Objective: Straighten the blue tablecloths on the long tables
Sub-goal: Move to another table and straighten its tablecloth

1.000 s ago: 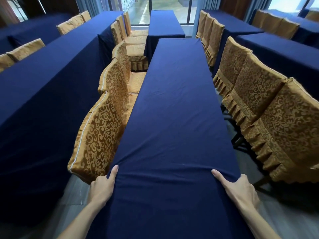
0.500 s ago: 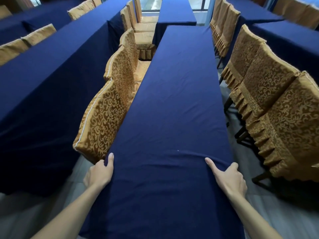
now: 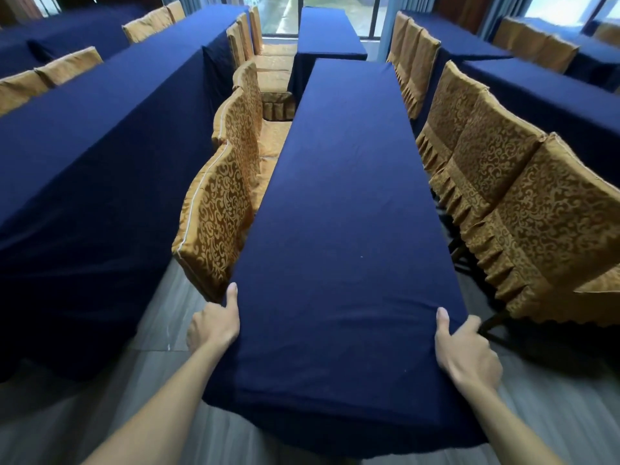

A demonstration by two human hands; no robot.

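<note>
The single head-worn camera stood at the near short end of a long tabletop (image 3: pixel 339 203), looking forward and steeply down along its length toward the far windows (image 3: pixel 285 13). It sat close: both forearms entered from the bottom edge.

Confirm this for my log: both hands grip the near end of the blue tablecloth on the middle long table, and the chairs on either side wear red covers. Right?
Not quite. The head view shows the left hand and right hand gripping the blue tablecloth at its near end, but the chairs on either side wear gold patterned covers, not red.
</note>
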